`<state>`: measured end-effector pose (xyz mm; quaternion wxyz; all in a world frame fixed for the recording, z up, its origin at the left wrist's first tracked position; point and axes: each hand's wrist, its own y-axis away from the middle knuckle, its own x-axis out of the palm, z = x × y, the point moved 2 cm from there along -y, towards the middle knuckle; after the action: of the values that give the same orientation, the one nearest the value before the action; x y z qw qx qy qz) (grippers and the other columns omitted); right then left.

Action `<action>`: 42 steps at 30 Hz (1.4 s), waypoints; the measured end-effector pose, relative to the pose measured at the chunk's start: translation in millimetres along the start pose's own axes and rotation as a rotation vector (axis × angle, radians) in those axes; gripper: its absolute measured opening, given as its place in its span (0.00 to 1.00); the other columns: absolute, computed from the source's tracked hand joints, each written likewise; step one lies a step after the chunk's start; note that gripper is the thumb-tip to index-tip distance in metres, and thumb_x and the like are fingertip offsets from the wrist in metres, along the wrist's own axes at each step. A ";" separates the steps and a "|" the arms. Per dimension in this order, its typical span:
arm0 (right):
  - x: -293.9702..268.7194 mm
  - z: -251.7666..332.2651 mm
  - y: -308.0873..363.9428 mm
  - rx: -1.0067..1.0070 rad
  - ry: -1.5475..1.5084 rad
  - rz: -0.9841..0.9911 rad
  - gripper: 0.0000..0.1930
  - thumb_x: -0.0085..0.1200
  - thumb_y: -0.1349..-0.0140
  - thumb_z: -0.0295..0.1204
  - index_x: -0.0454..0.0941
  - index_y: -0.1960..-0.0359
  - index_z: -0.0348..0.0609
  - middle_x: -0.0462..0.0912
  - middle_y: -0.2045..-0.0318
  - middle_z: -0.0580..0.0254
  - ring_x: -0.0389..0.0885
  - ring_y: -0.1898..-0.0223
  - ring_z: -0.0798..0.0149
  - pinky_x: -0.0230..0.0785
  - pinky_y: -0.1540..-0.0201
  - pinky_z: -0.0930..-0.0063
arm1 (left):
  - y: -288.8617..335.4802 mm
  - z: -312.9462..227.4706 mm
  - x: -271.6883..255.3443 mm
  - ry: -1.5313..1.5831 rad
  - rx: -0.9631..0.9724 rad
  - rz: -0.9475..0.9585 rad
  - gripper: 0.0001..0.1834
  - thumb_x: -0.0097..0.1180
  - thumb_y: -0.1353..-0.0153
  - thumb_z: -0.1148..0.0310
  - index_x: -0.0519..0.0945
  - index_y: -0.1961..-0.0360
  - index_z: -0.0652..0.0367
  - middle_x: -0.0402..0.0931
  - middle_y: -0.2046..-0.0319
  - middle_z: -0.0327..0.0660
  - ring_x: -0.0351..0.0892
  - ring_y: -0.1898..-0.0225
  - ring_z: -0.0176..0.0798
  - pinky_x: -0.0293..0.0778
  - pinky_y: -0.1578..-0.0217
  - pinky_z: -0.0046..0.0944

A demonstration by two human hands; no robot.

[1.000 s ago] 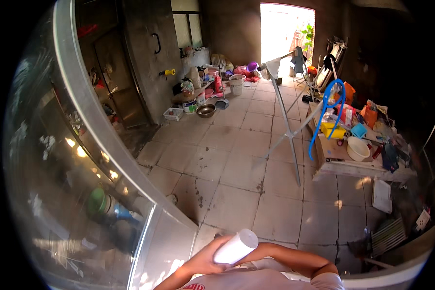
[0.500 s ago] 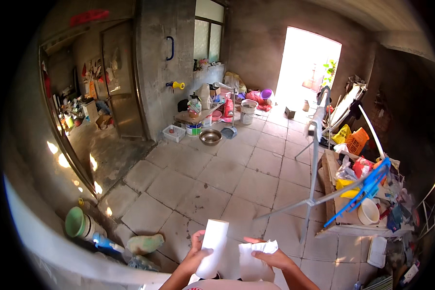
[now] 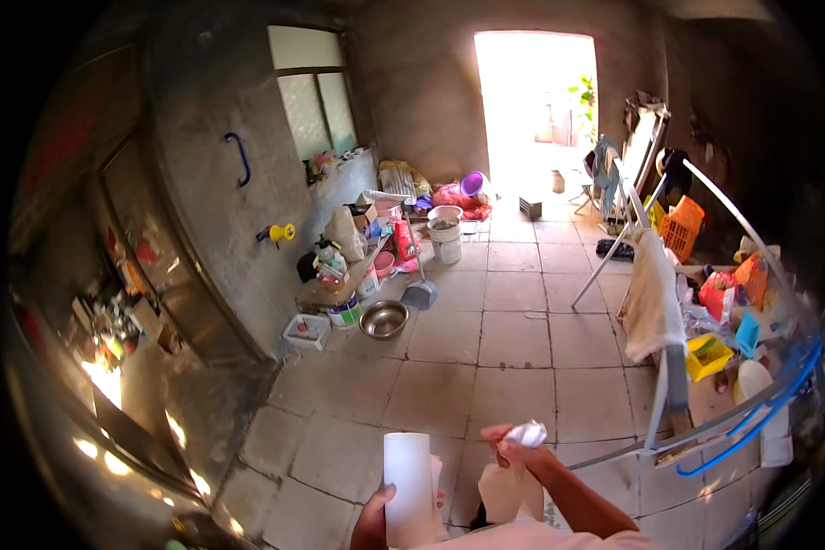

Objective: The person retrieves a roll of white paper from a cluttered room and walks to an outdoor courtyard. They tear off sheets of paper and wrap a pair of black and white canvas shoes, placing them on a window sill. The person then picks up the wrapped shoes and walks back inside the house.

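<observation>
My left hand (image 3: 373, 515) is wrapped round a white paper roll (image 3: 406, 486), held upright low in front of me. A loose edge of paper shows along the roll's right side, with fingertips beside it. To the right, my right hand (image 3: 511, 449) is closed on a crumpled piece of white paper (image 3: 528, 434), which sticks out above the fingers. The two hands are apart. Under the right hand is a pale, cream-coloured shape (image 3: 506, 493); I cannot tell whether it is paper or clothing.
A steel basin (image 3: 383, 319), a dustpan (image 3: 420, 293), a white basket (image 3: 307, 331) and a bucket (image 3: 445, 240) stand by the left wall. On the right, a metal rack (image 3: 653, 403) carries a pale cloth (image 3: 652, 298). Beyond it are a yellow tray (image 3: 708, 357) and an orange crate (image 3: 682, 229).
My view has turned left and tilted. My right hand has moved up and right, and its paper looks more bunched up. My left hand still holds the roll, now more upright.
</observation>
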<state>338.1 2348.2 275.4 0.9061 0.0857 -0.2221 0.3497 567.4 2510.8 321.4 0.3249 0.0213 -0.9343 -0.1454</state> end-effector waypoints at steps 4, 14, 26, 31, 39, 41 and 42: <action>-4.8 54.6 -121.5 0.015 0.097 0.157 0.27 0.63 0.42 0.42 0.74 0.41 0.46 0.76 0.55 0.68 0.71 0.58 0.75 0.66 0.59 0.77 | -92.5 -58.9 -31.7 0.016 0.008 0.096 0.41 0.52 0.42 0.55 0.55 0.30 0.59 0.67 0.39 0.52 0.77 0.49 0.54 0.75 0.50 0.51; -76.3 50.1 -347.9 0.366 0.139 0.566 0.49 0.61 0.48 0.63 0.62 0.32 0.45 0.76 0.48 0.63 0.71 0.49 0.69 0.66 0.49 0.73 | -308.5 -145.7 -98.2 0.112 -0.205 0.197 0.47 0.57 0.48 0.64 0.50 0.27 0.54 0.60 0.35 0.49 0.70 0.44 0.47 0.66 0.44 0.43; -298.6 173.6 -561.3 0.262 0.393 0.091 0.33 0.65 0.46 0.52 0.73 0.44 0.44 0.79 0.55 0.61 0.75 0.52 0.66 0.68 0.52 0.70 | -715.8 -322.9 20.3 -0.129 -0.776 0.744 0.56 0.60 0.49 0.66 0.37 0.24 0.45 0.43 0.27 0.46 0.63 0.37 0.45 0.58 0.37 0.42; -402.6 211.8 -603.1 0.241 0.302 -0.131 0.29 0.69 0.46 0.45 0.73 0.46 0.46 0.79 0.58 0.65 0.76 0.55 0.69 0.69 0.54 0.73 | -902.5 -310.2 45.8 -0.592 -0.818 1.046 0.62 0.64 0.48 0.50 0.31 0.25 0.50 0.41 0.28 0.47 0.54 0.33 0.43 0.49 0.34 0.40; -552.3 338.6 -744.4 0.321 0.267 -0.034 0.37 0.69 0.46 0.44 0.65 0.36 0.52 0.77 0.55 0.63 0.74 0.52 0.66 0.68 0.51 0.71 | -1130.0 -351.0 133.7 -0.759 -0.742 1.094 0.63 0.66 0.51 0.49 0.36 0.25 0.51 0.41 0.28 0.47 0.48 0.31 0.44 0.44 0.33 0.40; -595.0 346.6 -792.1 0.212 0.288 0.031 0.39 0.68 0.46 0.45 0.62 0.34 0.53 0.76 0.51 0.60 0.74 0.50 0.62 0.68 0.48 0.67 | -1173.1 -370.8 163.3 -0.756 -0.617 1.098 0.62 0.66 0.51 0.50 0.37 0.25 0.52 0.42 0.28 0.47 0.47 0.31 0.44 0.43 0.33 0.39; -612.2 350.8 -814.4 0.159 0.293 0.071 0.40 0.68 0.46 0.45 0.61 0.33 0.54 0.76 0.49 0.58 0.73 0.48 0.60 0.67 0.46 0.66 | -1198.7 -371.7 163.1 -0.785 -0.589 1.076 0.61 0.66 0.50 0.51 0.38 0.25 0.52 0.44 0.29 0.46 0.48 0.32 0.43 0.46 0.34 0.40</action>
<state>362.9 1271.3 303.4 0.9063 0.0971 -0.0620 0.4065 601.3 1246.2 354.6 -0.0153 -0.5832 -0.7851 -0.2080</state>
